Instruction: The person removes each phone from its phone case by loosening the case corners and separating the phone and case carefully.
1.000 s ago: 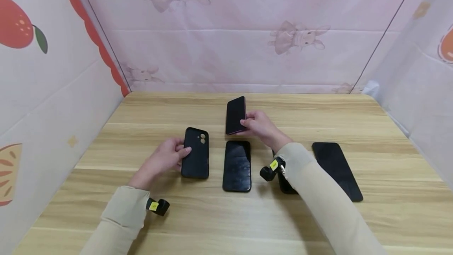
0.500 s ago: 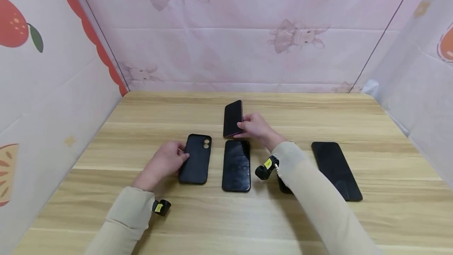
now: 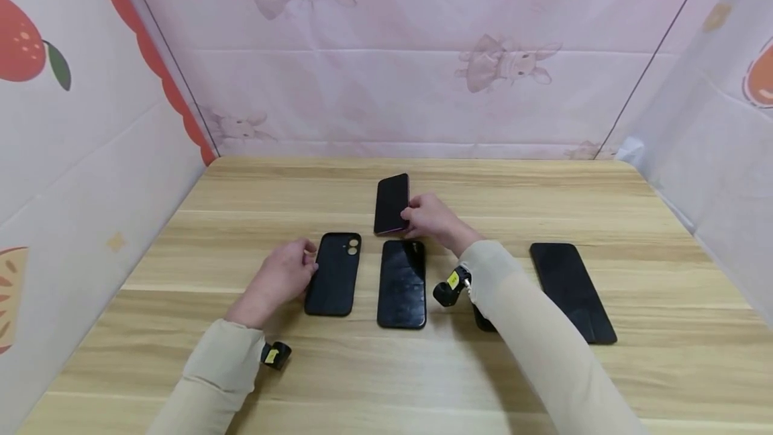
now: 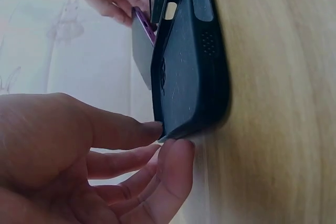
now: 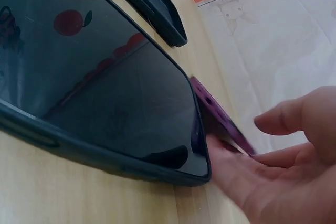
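Note:
My left hand (image 3: 282,277) pinches the near-left edge of an empty black phone case (image 3: 334,280), whose inside faces up and whose camera holes are at the top right. In the left wrist view, thumb and fingertips meet at the rim of the case (image 4: 181,77). Farther back, my right hand (image 3: 433,221) holds a purple-edged phone (image 3: 391,203) by its right side, the dark screen up and that side raised. The right wrist view has the fingers under the phone's purple edge (image 5: 220,114), the thumb on the screen side; whether the thumb touches is unclear.
A phone in a black case (image 3: 402,285) lies between the hands, screen up. My right forearm (image 3: 531,327) mostly hides another dark phone (image 3: 483,319). A black phone (image 3: 574,291) lies at the right of the wooden table (image 3: 386,381). Printed cloth walls (image 3: 386,106) close the back and sides.
My left hand has lowered the tilted case onto the table. My right hand has moved slightly left and toward me, and the purple-edged phone has come down lower.

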`<state>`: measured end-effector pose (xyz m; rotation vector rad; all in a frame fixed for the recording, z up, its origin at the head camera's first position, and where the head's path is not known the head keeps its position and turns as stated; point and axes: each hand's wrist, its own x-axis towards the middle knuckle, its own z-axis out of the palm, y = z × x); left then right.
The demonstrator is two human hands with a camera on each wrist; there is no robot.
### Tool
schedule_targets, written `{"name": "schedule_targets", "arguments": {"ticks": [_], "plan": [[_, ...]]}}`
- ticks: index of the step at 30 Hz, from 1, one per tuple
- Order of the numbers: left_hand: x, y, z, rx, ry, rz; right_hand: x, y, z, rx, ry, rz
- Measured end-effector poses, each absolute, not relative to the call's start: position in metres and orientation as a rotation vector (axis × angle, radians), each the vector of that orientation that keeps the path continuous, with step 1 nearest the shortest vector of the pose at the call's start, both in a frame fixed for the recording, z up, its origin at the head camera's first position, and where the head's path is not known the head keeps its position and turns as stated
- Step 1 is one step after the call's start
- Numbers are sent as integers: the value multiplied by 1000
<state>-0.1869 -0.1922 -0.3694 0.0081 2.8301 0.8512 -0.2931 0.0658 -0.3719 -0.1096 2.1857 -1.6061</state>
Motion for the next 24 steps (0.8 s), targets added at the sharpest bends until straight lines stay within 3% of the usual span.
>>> {"name": "schedule_targets", "arguments": {"ticks": [24], "plan": [[-193,-157,-360,192,3026,831,-267,79,-362,-285,2591,-1346]]}}
